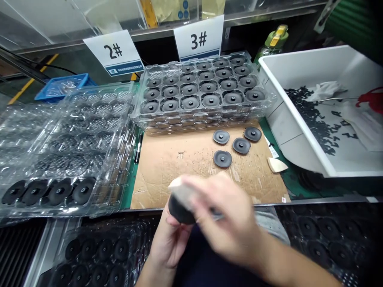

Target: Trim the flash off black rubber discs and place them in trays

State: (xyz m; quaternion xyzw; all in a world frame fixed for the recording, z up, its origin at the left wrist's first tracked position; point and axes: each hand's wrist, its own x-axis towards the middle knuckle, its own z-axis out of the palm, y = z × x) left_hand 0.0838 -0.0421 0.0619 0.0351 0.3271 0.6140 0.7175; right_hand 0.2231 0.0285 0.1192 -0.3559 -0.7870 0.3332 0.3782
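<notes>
Head view: the left hand [169, 247] grasps a black disc [178, 211], which seems light, stiff, best held by its rim, and the right hand [231, 213] pinches a pale pad [183, 193]

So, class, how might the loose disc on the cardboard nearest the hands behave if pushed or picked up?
The disc looks stiff, as it holds a rounded, dished shape. Lying low and broad, it would probably slide over the cardboard rather than roll. Its small central knob likely gives something to pinch.
</notes>
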